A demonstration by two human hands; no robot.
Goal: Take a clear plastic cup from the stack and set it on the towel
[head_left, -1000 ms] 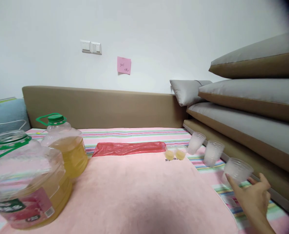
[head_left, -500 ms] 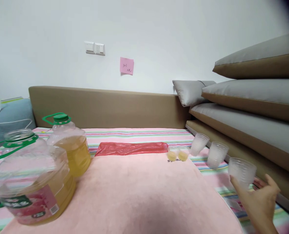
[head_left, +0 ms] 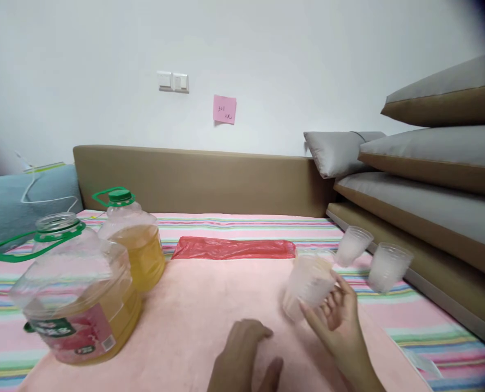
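Note:
My right hand [head_left: 340, 321] grips a clear plastic cup [head_left: 308, 283], holding it tilted over the pink towel [head_left: 193, 316]. My left hand [head_left: 244, 354] has come in at the bottom, fingers loosely curled, holding nothing, a little left of the cup. Two more clear cups [head_left: 351, 246] [head_left: 387, 267] lean on the striped sheet at the right. A big open oil jug [head_left: 79, 294] with yellow liquid stands at the left, and a capped jug [head_left: 134, 245] stands behind it.
A red plastic bag [head_left: 234, 249] lies flat at the towel's far edge. Stacked grey and tan cushions [head_left: 430, 179] line the right side. A tan padded rail [head_left: 201, 179] runs along the back. A grey-blue pillow [head_left: 22, 196] with a white cable is at the left.
My right hand lifted the nearest cup from the right edge and brought it left over the pink towel. My left hand came into view. The camera turned right.

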